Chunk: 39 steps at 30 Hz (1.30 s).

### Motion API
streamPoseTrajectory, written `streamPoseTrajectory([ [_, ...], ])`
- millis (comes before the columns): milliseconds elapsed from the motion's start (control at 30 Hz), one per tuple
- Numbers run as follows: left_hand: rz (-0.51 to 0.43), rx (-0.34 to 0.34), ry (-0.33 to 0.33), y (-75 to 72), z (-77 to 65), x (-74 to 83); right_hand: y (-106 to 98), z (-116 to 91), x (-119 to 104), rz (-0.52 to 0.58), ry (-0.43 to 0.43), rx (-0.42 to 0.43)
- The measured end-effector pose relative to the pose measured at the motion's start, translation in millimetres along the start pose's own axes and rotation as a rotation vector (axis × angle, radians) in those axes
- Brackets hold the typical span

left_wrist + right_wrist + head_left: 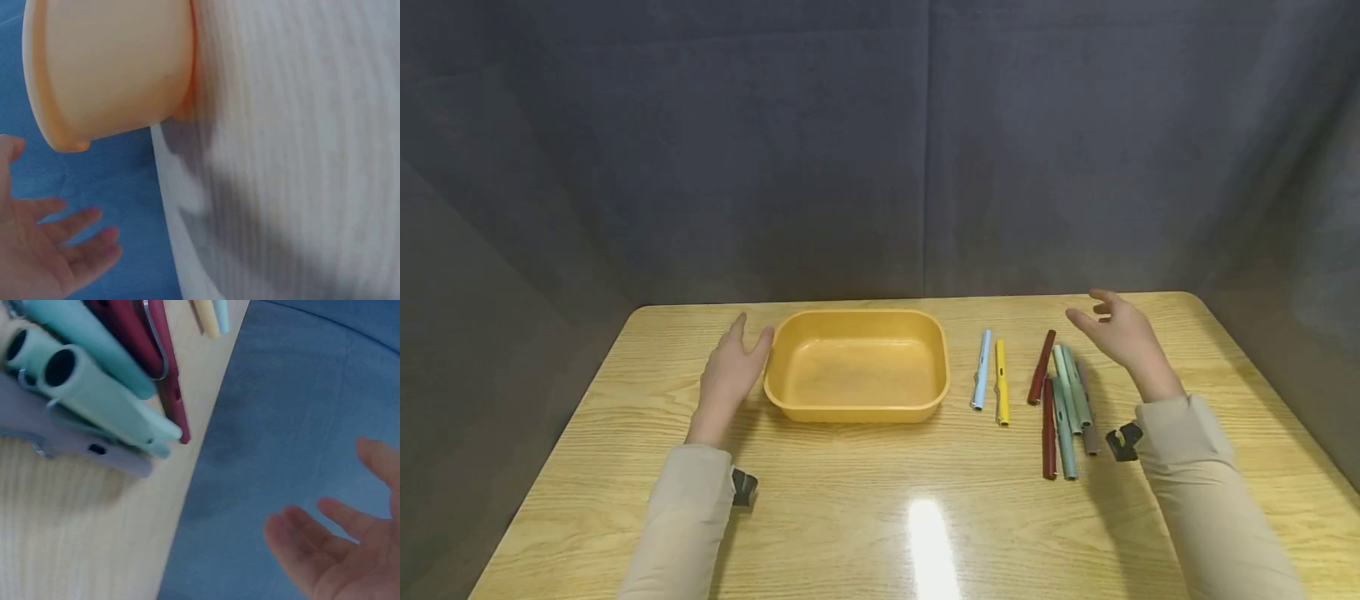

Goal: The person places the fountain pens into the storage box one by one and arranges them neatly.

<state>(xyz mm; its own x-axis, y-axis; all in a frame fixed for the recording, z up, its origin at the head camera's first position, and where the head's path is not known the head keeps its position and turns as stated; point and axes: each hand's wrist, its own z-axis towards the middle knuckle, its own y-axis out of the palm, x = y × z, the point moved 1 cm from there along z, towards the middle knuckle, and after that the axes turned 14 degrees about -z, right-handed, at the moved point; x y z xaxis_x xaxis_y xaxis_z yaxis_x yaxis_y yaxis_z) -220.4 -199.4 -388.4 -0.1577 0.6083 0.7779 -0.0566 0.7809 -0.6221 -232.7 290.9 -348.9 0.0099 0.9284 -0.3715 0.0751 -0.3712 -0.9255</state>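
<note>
The surface (820, 500) looks like wood, its streaked grain under a smooth, glossy finish that reflects a white glare. The tub (850, 414) is smooth plastic with a soft sheen. The pens (1048, 429) look like satin plastic, their wire clips (157, 337) shiny metal. Curtain (775, 150) and sleeves (677, 517) are matt cloth.

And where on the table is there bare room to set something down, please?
Widest: the near part of the table, in front of the yellow tray. The tray is empty inside. A narrow strip lies bare between tray and light blue pen. The bunch of pens at right is crowded.
</note>
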Motion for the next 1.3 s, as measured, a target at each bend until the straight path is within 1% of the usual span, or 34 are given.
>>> streamPoseTrajectory([
  [100,-0.085,-0.060,-0.014,2.0,-1.0,-4.8,3.3,-1.0,9.4,0.071,0.026,-0.067],
  [300,-0.237,-0.123,0.001,7.0,0.0,-12.1,13.2,-1.5,26.4,0.231,0.066,-0.163],
  [467,-0.384,-0.178,-0.036,10.0,-0.1,-15.2,21.8,-4.2,38.0,0.283,0.075,-0.213],
  [567,-0.456,-0.186,-0.057,11.0,0.0,-16.4,26.2,-4.5,42.6,0.304,0.094,-0.238],
  [667,-0.489,-0.180,-0.077,10.9,0.2,-17.6,29.9,-4.0,45.8,0.312,0.110,-0.258],
  [800,-0.510,-0.155,-0.113,9.3,0.9,-19.2,32.9,-4.6,49.2,0.303,0.116,-0.270],
  [1033,-0.620,-0.163,-0.150,7.5,1.8,-23.0,41.5,-4.0,55.5,0.357,0.142,-0.286],
  [1300,-0.622,-0.170,-0.167,6.0,-0.2,-21.9,48.7,-3.1,59.1,0.381,0.151,-0.298],
])
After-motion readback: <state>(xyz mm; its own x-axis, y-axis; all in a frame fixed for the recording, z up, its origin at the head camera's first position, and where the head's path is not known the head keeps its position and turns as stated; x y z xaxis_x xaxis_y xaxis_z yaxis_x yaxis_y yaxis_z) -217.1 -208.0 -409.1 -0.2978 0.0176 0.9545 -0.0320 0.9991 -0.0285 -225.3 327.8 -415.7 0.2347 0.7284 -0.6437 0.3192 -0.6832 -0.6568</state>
